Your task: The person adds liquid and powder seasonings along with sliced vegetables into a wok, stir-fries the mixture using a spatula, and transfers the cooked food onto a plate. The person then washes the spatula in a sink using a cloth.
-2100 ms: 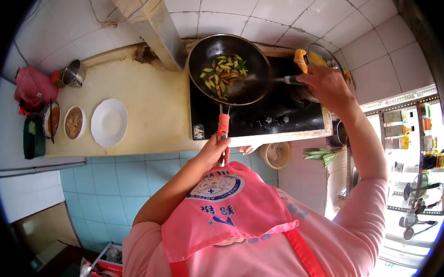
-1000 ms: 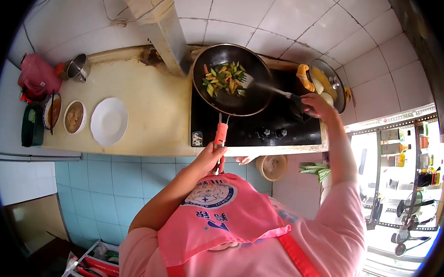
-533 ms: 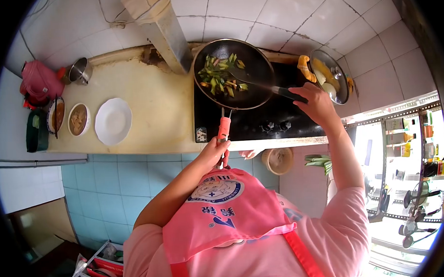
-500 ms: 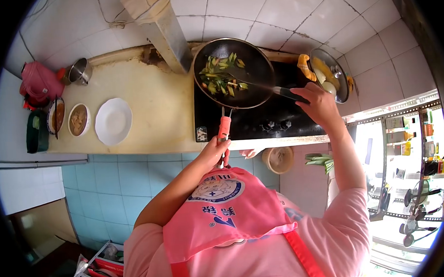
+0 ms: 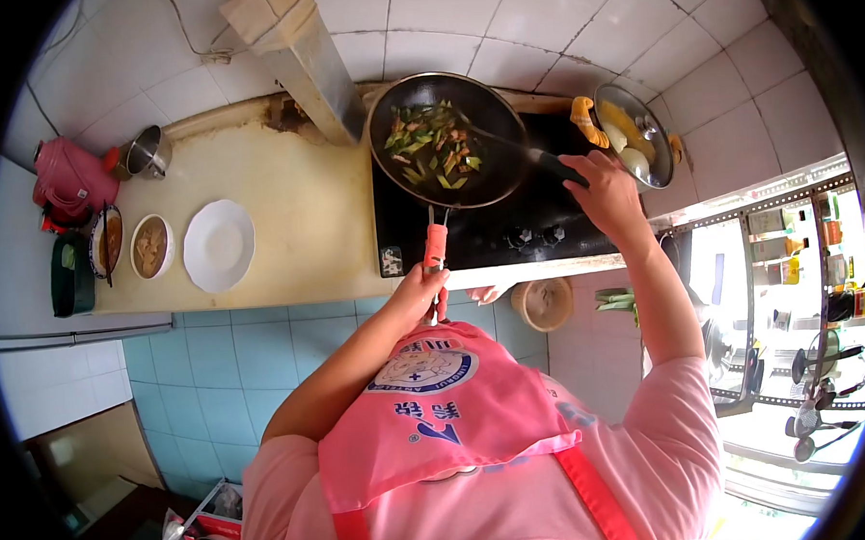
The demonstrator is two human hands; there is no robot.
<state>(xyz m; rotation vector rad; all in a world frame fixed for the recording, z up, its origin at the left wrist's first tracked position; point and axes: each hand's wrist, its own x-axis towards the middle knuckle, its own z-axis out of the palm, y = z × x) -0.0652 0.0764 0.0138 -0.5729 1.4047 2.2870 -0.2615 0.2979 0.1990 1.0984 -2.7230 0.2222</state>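
Note:
A black wok rests on the left part of the dark stove top, holding chopped green vegetables and brownish pieces. My left hand is wrapped round the wok's handle, which has a pink-orange grip. My right hand is closed on the black handle of a spatula. The spatula's shaft reaches over the wok's right rim, and its head lies among the food near the far side, partly hidden.
Right of the stove stands a pot with a glass lid and orange handles. On the left counter are a white plate, a bowl of meat, a metal cup and a pink kettle. A basket is below the counter.
The spatula head has moved toward the wok's far side, and the food has shifted and spread rightward. My right hand has moved slightly. My left hand keeps its hold on the handle.

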